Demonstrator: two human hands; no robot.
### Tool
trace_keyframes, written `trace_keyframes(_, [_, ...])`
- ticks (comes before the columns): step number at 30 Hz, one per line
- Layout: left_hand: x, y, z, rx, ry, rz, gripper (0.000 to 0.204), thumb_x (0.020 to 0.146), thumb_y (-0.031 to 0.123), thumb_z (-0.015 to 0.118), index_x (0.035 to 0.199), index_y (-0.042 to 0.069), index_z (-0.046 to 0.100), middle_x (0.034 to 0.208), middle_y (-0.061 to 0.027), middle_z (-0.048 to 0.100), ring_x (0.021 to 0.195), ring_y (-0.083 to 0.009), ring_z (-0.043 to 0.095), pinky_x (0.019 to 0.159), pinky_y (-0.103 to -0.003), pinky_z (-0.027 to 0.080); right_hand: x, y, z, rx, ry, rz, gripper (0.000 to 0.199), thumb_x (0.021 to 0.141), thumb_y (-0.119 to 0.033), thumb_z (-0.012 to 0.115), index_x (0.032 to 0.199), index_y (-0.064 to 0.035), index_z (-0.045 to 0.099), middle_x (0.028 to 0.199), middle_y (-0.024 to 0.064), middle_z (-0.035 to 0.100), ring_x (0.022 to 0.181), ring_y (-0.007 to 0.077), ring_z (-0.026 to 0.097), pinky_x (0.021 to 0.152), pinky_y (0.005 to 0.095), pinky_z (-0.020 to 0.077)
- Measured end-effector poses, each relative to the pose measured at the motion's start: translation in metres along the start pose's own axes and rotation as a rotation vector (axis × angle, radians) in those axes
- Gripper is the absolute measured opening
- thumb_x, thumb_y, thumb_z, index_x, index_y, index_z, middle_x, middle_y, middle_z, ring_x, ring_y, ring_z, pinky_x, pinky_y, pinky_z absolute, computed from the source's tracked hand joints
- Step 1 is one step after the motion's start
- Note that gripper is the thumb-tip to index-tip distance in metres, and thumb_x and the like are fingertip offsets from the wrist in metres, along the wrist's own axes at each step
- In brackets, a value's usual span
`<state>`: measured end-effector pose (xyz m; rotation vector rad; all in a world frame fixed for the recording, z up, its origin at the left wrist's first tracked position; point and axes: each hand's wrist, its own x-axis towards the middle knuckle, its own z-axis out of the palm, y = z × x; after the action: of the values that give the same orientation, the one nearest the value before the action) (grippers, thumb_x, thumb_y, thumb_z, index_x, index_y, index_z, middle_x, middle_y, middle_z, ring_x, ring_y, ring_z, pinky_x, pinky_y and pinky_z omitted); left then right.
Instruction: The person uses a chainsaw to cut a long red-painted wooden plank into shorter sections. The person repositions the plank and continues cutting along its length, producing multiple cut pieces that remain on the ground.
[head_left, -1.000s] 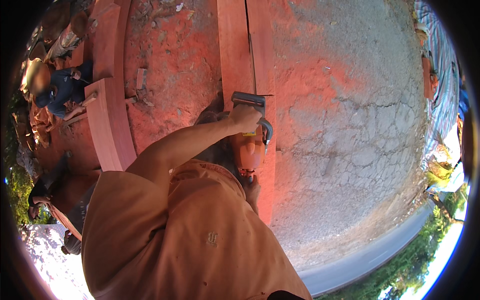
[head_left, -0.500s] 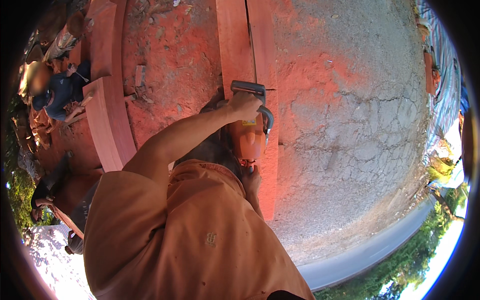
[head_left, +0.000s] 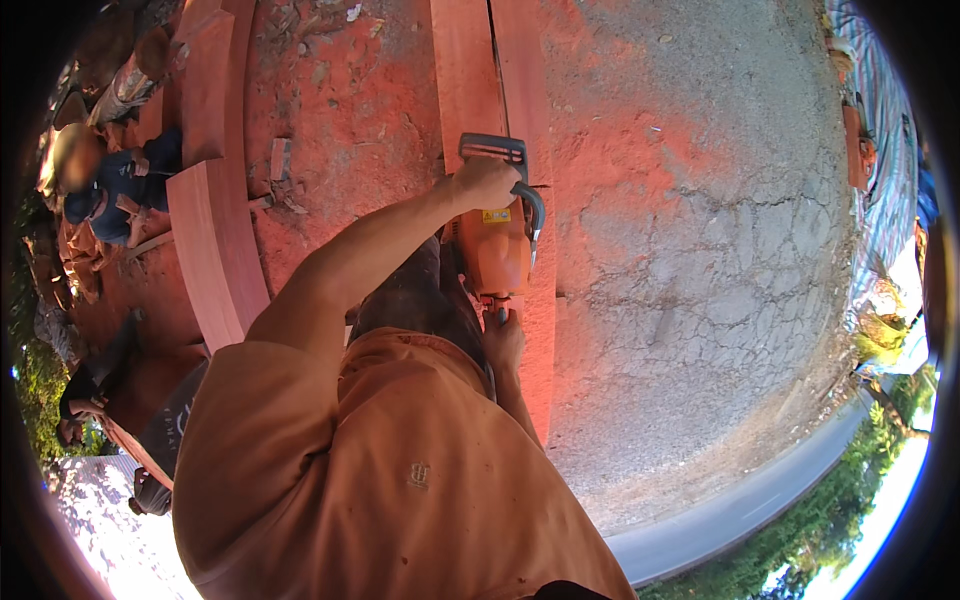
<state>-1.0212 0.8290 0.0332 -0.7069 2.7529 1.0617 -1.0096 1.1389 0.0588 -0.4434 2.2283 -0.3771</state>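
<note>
The right hand [head_left: 503, 338] sits nearest the body, its fingers curled shut around the rear handle of the orange chainsaw [head_left: 495, 245], though the sleeve and saw body hide part of that grip, so how firmly it closes cannot be fully told. Just beyond those fingers lies the saw's body, and past it the left hand [head_left: 487, 182] is wrapped fully closed over the grey front handle, the forearm stretched out from the orange shirt [head_left: 400, 480]. Ahead of the left fingers the saw meets a long reddish plank [head_left: 470, 70], where a thin dark kerf runs away lengthwise; the bar itself is hidden beneath the saw and hand. The likely trouble is the kerf closing and pinching the bar, which could jerk the saw back toward the hands; a wandering line would also spoil the plank. Red sawdust covers the ground [head_left: 350, 110] left of the fingers, so footing may slip. Farther left, well apart, curved boards [head_left: 215, 230] lie in a stack, and a seated person [head_left: 110, 180] works beyond them, possibly within range of thrown chips. To the right, cracked concrete [head_left: 700, 250] stretches toward a road [head_left: 740, 515].
</note>
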Motion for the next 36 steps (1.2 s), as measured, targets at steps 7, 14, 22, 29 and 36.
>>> trace_keyframes(7, [0.013, -0.014, -0.002, 0.002, -0.036, -0.070, 0.016, 0.075, 0.019, 0.072, 0.083, 0.006, 0.072, 0.080, -0.0175, 0.071, 0.079, -0.0351, 0.070, 0.073, -0.046, 0.056, 0.012, -0.014, 0.001, 0.014, -0.020, -0.004, 0.044, 0.088, -0.037, 0.068, 0.096, 0.0052, 0.060, 0.085, 0.0321, 0.066, 0.086, 0.0504, 0.065, 0.068, 0.0547, 0.0492])
trace_keyframes(14, [0.010, -0.010, 0.002, 0.063, -0.048, -0.053, 0.019, 0.076, 0.021, 0.070, 0.085, 0.005, 0.073, 0.082, -0.0179, 0.071, 0.080, -0.0344, 0.071, 0.072, -0.046, 0.056, 0.013, -0.001, 0.002, 0.027, -0.020, -0.043, 0.042, 0.087, -0.035, 0.070, 0.094, 0.0056, 0.060, 0.083, 0.0322, 0.065, 0.084, 0.0510, 0.065, 0.067, 0.0542, 0.0488])
trace_keyframes(22, [-0.004, 0.017, 0.009, 0.075, -0.058, -0.049, 0.017, 0.074, 0.020, 0.071, 0.083, 0.005, 0.073, 0.078, -0.0184, 0.071, 0.075, -0.0338, 0.071, 0.069, -0.046, 0.056, -0.006, 0.022, -0.013, 0.061, -0.088, 0.010, 0.043, 0.085, -0.036, 0.073, 0.092, 0.0040, 0.060, 0.079, 0.0282, 0.066, 0.080, 0.0474, 0.066, 0.065, 0.0510, 0.0485])
trace_keyframes(29, [0.016, -0.002, -0.006, 0.049, -0.062, -0.076, 0.017, 0.074, 0.019, 0.069, 0.083, 0.005, 0.073, 0.078, -0.0174, 0.071, 0.075, -0.0344, 0.070, 0.069, -0.047, 0.056, 0.014, 0.003, -0.010, 0.077, -0.079, -0.044, 0.042, 0.085, -0.036, 0.073, 0.092, 0.0033, 0.060, 0.079, 0.0271, 0.066, 0.080, 0.0465, 0.067, 0.064, 0.0505, 0.0485])
trace_keyframes(36, [0.033, -0.023, -0.023, 0.059, -0.054, -0.125, 0.016, 0.076, 0.017, 0.066, 0.086, 0.006, 0.074, 0.082, -0.0174, 0.071, 0.080, -0.0349, 0.071, 0.072, -0.046, 0.056, 0.035, -0.028, -0.010, 0.037, -0.102, -0.034, 0.043, 0.086, -0.036, 0.072, 0.095, 0.0039, 0.060, 0.083, 0.0293, 0.066, 0.083, 0.0482, 0.066, 0.067, 0.0525, 0.0491])
